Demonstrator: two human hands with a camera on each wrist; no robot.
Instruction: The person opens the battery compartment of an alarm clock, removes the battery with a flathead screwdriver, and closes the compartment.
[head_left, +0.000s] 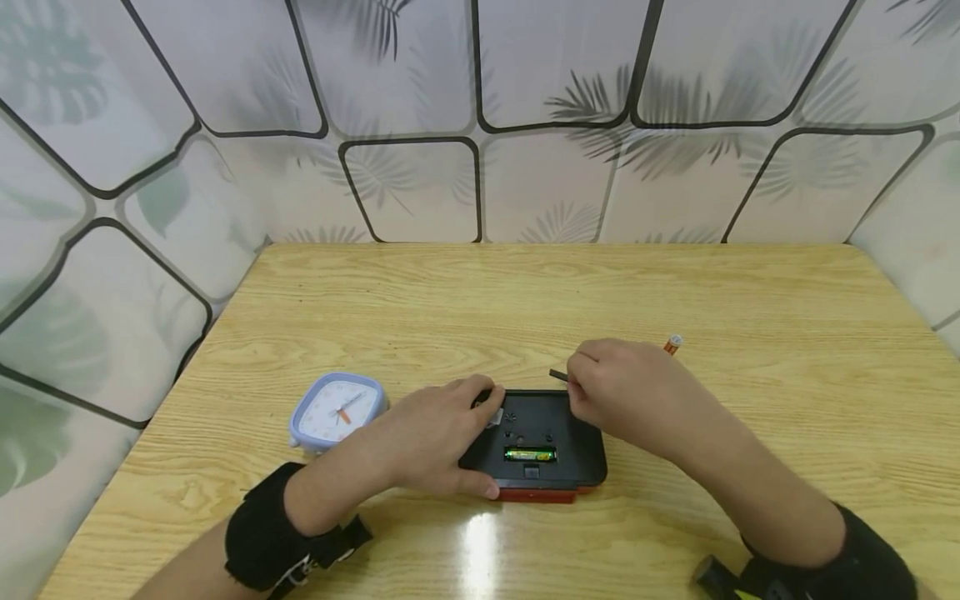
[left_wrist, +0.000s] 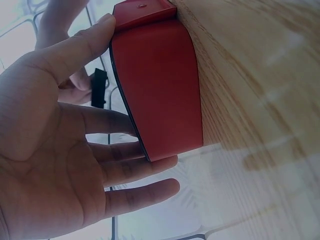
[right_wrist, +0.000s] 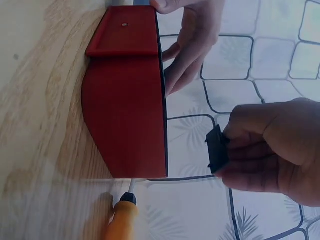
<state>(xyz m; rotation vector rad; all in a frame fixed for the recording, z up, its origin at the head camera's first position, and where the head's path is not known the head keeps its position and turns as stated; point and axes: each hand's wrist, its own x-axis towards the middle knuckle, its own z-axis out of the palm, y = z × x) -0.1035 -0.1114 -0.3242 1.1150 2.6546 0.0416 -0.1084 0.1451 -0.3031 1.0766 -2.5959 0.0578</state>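
A red device (head_left: pixel 536 496) with a black back (head_left: pixel 577 446) lies back-up on the table, its battery compartment uncovered and a green battery (head_left: pixel 530 454) inside. My left hand (head_left: pixel 431 433) grips the device's left end, thumb at the near edge and fingers at the far edge. Above the device's far right corner, my right hand (head_left: pixel 633 396) pinches a small black battery cover (right_wrist: pixel 217 150) between thumb and fingers. In the right wrist view the cover is held apart from the device.
A blue-framed clock (head_left: pixel 337 412) stands left of the left hand. Beyond the device lies a screwdriver (right_wrist: pixel 122 217) with an orange handle, mostly hidden behind the right hand in the head view. Patterned curtains (head_left: pixel 540 183) border the wooden table (head_left: pixel 480 317).
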